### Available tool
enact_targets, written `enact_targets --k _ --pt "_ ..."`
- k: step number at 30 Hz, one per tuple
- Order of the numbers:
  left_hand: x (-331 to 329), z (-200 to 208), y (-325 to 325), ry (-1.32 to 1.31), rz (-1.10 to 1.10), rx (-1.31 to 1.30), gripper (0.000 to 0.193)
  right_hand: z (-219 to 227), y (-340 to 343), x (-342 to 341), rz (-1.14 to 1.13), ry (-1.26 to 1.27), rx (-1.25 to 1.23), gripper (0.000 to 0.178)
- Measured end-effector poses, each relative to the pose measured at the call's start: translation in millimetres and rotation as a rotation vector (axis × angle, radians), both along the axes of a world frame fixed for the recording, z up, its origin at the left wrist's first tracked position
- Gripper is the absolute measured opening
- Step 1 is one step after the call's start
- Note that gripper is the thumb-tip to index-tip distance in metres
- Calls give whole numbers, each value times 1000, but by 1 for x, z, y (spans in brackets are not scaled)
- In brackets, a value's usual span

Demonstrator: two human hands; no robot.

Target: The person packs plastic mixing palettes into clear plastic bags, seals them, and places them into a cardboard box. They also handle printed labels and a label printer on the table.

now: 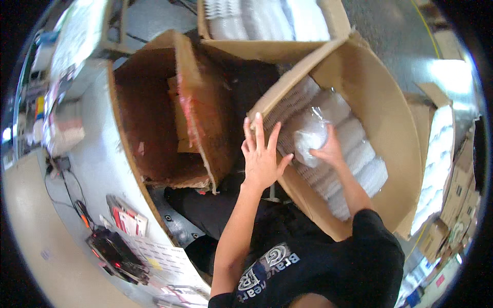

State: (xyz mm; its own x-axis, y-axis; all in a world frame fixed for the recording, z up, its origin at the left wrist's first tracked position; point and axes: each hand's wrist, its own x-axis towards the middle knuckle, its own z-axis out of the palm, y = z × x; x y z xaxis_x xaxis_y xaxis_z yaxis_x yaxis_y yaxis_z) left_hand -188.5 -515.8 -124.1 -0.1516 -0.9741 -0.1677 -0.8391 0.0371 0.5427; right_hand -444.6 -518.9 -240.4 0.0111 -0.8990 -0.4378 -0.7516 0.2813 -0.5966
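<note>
My left hand (pixel 263 156) has its fingers spread and rests against the left wall of a large open cardboard box (pixel 382 97). Inside that box my right hand (pixel 328 149) grips a clear plastic-wrapped white bundle (pixel 310 138) between thumb and fingers. What is inside the wrapping is too blurred to tell. Under and around it lie rows of similar white wrapped packs (pixel 354 149), some stacked with ridged edges along the box's left side.
To the left stands a worn brown carton (pixel 154 118) with a raised flap. Another carton of white packs (pixel 267 20) is at the far side, and one more (pixel 436 159) at the right. A white table (pixel 97 149) carries a black device (pixel 115 251) and papers (pixel 169 256).
</note>
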Motion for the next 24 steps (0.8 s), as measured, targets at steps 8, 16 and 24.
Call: enact_targets --k 8,16,24 --pt "88 111 123 783 146 -284 139 236 -16 137 870 -873 -101 136" --pt "153 142 377 1398 1350 -675 93 274 187 406 1468 -829 349 101" --pt "191 99 448 894 1719 -467 79 243 250 483 1848 -388 111 51"
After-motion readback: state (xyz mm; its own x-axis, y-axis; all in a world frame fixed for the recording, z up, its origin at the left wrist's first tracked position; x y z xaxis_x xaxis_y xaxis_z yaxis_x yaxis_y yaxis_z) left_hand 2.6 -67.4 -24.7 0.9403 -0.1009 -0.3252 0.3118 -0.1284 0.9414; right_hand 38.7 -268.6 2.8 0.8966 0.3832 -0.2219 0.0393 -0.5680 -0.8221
